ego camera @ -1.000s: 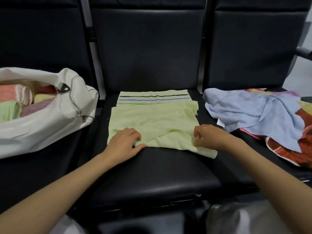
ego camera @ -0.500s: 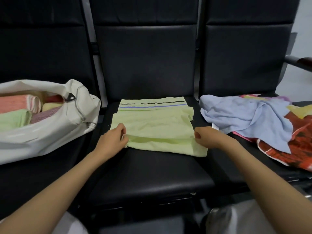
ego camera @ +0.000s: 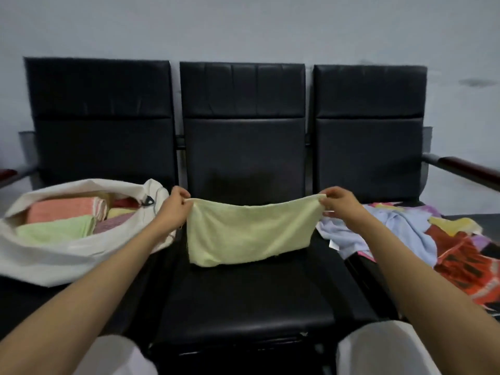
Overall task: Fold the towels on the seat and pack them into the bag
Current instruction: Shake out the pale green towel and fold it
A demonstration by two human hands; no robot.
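- Since half a second ago you are lifting the pale green towel (ego camera: 249,234) off the middle seat (ego camera: 243,299). It was lying flat; now it is hanging doubled, its lower edge near or brushing the cushion, I cannot tell which.
- Your left hand (ego camera: 173,209) is pinching the upper left corner and your right hand (ego camera: 339,205) the upper right. They are holding well apart, with the top edge sagging between them.
- The cloth is behaving as light, soft and limp, so keep gripping at the corners, pinching all layers together, or they are likely to slip.
- The bag (ego camera: 67,255) is sitting open on the left seat, holding folded towels; the loose pile (ego camera: 400,236) is waiting on the right.
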